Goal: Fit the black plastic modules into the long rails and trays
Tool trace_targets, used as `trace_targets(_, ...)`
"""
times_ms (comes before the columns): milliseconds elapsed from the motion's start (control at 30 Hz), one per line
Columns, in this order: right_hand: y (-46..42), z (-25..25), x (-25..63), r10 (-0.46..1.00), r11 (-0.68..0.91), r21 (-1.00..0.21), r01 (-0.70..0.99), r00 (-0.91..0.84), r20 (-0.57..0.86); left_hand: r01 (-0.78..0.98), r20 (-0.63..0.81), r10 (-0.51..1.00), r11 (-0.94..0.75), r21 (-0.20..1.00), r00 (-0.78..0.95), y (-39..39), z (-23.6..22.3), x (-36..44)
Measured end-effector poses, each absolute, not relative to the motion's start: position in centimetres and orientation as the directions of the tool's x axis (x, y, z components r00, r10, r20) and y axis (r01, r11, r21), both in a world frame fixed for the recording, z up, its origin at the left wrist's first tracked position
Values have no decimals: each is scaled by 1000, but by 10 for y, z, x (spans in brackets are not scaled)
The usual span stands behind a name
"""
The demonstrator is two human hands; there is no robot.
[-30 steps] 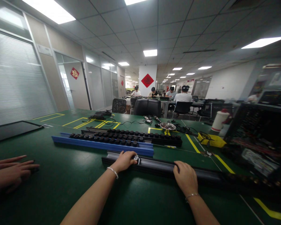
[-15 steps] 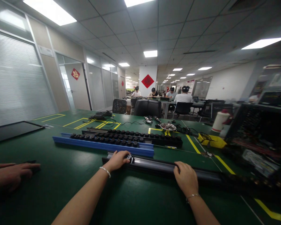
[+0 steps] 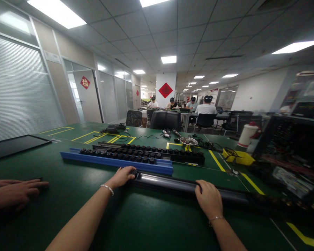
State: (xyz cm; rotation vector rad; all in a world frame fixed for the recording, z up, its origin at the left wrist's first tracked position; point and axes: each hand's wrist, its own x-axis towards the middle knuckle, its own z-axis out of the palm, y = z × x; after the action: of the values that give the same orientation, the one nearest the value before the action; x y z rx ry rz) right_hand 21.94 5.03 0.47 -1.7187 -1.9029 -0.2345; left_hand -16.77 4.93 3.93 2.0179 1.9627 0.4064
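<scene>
A long black metal rail (image 3: 170, 185) lies across the green table in front of me, running off to the right into shadow. At its left end, my left hand (image 3: 122, 176) pinches a small black block (image 3: 135, 172); how the block sits in the rail is partly hidden by the fingers. My right hand (image 3: 209, 198) is wrapped over the rail's near edge, thumb and fingers curled round it. Just behind the rail's left end stands a blue channel (image 3: 115, 163), with several black round-topped modules (image 3: 131, 157) in rows behind its front wall.
Another person's hands (image 3: 15, 193) rest at the left edge. A steel bowl (image 3: 188, 141), cables, a yellow tray (image 3: 239, 157) and a white bottle (image 3: 247, 135) lie farther back. An open computer case (image 3: 290, 153) stands at right, a flat black panel (image 3: 18, 146) at left.
My left hand has moved left along the rail to its end, and the small block has shifted left with it. My right hand stays where it was on the rail.
</scene>
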Motion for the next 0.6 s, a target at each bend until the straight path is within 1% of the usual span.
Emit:
trace_targets(167,51,4,220,858,165,-232,958,-24,513,903,10,999,-42,427,41,46,43,-177)
trace_targets(367,52,2,220,853,164,-225,960,-23,522,836,10,999,-40,547,41,48,40,-190)
trace_targets(600,52,2,221,856,158,-224,962,-20,517,826,5,1000,-5,564,3,49,36,-216)
